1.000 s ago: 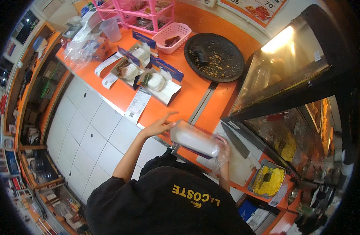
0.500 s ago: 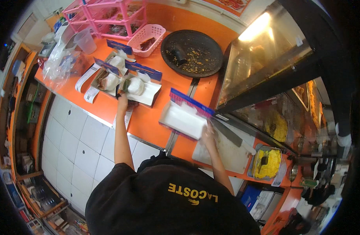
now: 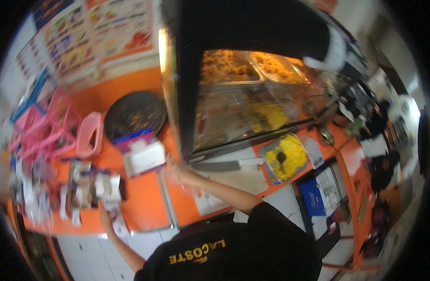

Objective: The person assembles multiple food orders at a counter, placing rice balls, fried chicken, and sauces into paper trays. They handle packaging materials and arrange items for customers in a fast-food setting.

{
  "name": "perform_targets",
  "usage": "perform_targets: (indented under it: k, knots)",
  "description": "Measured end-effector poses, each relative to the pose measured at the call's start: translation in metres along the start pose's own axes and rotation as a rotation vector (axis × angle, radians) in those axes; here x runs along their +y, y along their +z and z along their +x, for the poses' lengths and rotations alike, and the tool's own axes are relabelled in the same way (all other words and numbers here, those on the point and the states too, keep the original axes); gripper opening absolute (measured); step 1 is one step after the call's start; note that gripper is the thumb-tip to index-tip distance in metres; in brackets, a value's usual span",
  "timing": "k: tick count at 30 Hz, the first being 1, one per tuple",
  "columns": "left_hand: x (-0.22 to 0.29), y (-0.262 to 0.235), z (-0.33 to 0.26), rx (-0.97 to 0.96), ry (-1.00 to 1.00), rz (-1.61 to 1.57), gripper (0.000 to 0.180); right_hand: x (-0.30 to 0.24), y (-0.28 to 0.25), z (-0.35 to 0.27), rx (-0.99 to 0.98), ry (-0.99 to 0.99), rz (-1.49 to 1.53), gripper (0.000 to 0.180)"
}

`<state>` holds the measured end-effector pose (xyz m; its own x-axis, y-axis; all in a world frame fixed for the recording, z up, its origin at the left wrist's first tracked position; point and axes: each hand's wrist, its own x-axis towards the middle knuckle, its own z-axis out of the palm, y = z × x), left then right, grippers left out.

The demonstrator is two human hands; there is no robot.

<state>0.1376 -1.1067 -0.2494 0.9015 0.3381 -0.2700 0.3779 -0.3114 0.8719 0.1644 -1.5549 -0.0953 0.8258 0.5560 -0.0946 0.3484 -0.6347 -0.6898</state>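
My left hand (image 3: 106, 216) reaches to the near edge of the open food boxes (image 3: 122, 192) at the left. White wrapped lumps (image 3: 102, 186) lie in them. Blur hides whether its fingers grip a box. An open white box (image 3: 146, 159) with a blue and pink lid stands at the near edge of the round black pan. Beside its right edge is my right hand (image 3: 178, 172), smeared by motion, so its fingers do not show clearly. A large knife (image 3: 219, 166) with a white handle lies on the white cutting board (image 3: 243, 186), to the right of this hand.
A round black pan (image 3: 130, 112) with crumbs stands behind the boxes, beside a pink basket (image 3: 89, 136) and pink rack (image 3: 55, 124). The glass cabinet's dark frame (image 3: 189, 93) rises ahead. A tray of yellow food (image 3: 297, 152) sits at the right. Plastic bags (image 3: 37, 196) lie far left.
The view has swung to the right. The open white box has moved left across the counter, to the pan's near edge. My right hand has moved along beside it; the left remains at the boxes.
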Motion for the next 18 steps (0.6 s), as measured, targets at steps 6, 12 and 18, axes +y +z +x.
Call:
perform_targets:
  k: [6,12,18]
  knots:
    - [0.123,0.084,-0.114,-0.12,-0.237,-0.119,0.07,-0.146,-0.22,-0.208,0.453,-0.272,-0.278,0.017]
    - [0.227,0.169,-0.145,-0.47,0.241,-0.107,0.056,-0.183,-0.448,-0.345,1.597,0.246,-0.967,0.033]
    - [0.256,0.235,-0.165,-0.701,0.362,-0.131,0.052,-0.135,-0.561,-0.293,1.027,0.779,-0.89,0.041]
